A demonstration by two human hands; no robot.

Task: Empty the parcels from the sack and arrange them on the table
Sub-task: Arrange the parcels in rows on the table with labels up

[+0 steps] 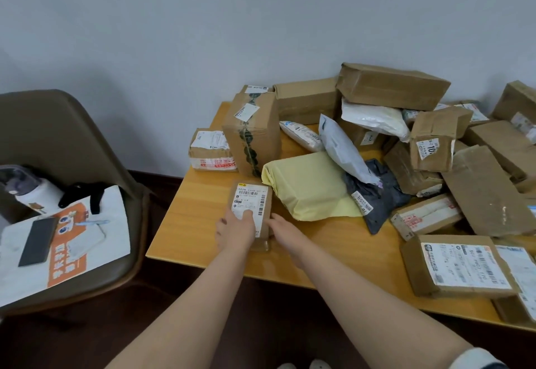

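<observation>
- Both hands meet on 1 small box (251,209) lying flat on the table (200,223), label up, near the front-left corner.
- Left hand (236,228) lies palm-down on the label with its fingers spread, pressing the box flat; judged as steadying it while it is squared up.
- Right hand (280,228) touches the box's right edge with its fingers extended, not curled around it; judged as nudging or aligning, not lifting.
- Neither hand is clenched. Whether either truly grips the box cannot be told.
- Far left, off the table: a chair (72,142) carries a bag (69,241), a phone (37,241) and a bottle (26,186). None of these belongs to the task.
- Left table zone: 1 taped box (252,130) stands upright, with a low box (210,149) touching its left side. These look deliberately placed, leaving bare surface in front.
- Centre: a yellow parcel (307,186) lies just right of the small box, with grey and white mailers leaning over it.
- Right: the remaining boxes lie heaped and tilted, overlapping each other; judged as dumped and not yet arranged.
- No sack is visible.
- Judgement: emptying appears done; arranging is at an early stage, proceeding from the left corner.
</observation>
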